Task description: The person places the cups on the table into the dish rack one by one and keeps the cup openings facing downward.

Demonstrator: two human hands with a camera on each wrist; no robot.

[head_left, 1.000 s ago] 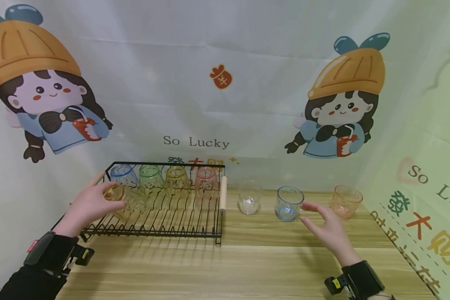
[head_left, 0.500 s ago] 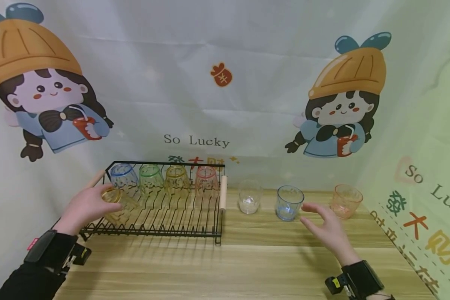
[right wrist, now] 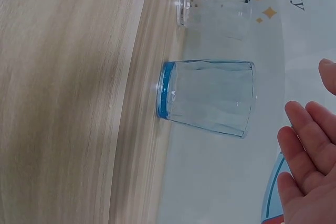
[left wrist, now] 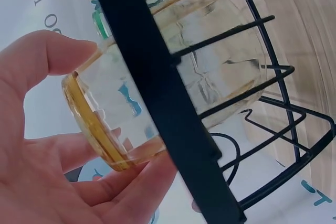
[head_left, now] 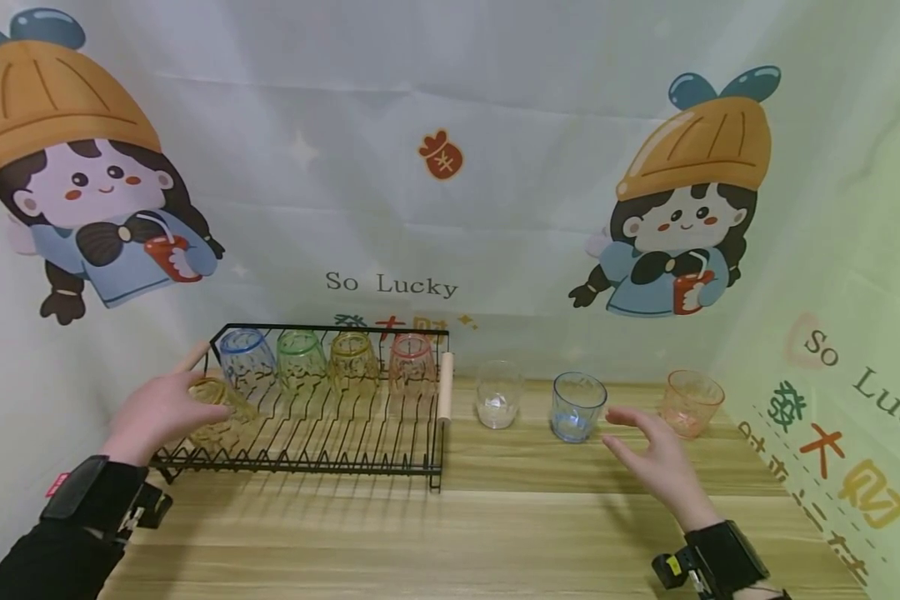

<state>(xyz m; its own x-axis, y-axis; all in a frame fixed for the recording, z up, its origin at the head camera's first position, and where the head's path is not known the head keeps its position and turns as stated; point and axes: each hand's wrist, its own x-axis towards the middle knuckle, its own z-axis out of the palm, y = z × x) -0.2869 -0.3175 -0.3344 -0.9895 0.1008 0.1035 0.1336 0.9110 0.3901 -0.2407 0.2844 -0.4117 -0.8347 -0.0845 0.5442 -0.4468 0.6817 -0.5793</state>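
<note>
My left hand grips an amber-tinted glass at the front left of the black wire rack. In the left wrist view the thumb lies on one side of the glass and the fingers on the other, near its thick amber base; the mouth end is down among the wires. My right hand hovers with parted thumb and fingers just right of an upright blue-tinted glass. Nothing is in that hand; in the right wrist view the blue glass stands apart from the fingers.
Along the rack's back row sit upside-down glasses: blue, green, yellow and pink. A clear glass and a pinkish-orange glass stand on the wooden table. A printed curtain hangs behind.
My left hand has moved left and slightly down with the amber glass, which has gone from leaning to more upright in the rack. The right hand has stayed almost still.
</note>
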